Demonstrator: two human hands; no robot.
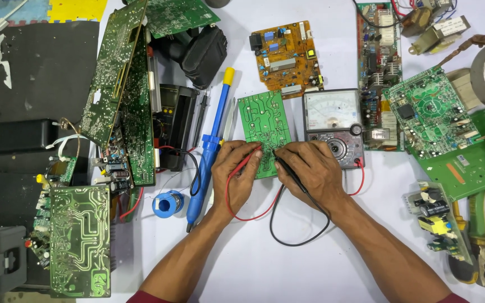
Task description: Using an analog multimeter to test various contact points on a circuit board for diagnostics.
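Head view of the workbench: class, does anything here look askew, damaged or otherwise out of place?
Nothing looks damaged or spilled. The oddest thing is the large green circuit boards at the left, propped tilted on edge against each other instead of lying flat. The small green board under the left hand and right hand lies flat.

Small green circuit board [264, 126] lying flat, trace side up, partly under the fingertips of both hands and reaching away from them. Red probe [249, 157] slanted in the left hand [237, 168], black probe [287, 167] slanted in the right hand [312, 171], tips touching the board's near half.
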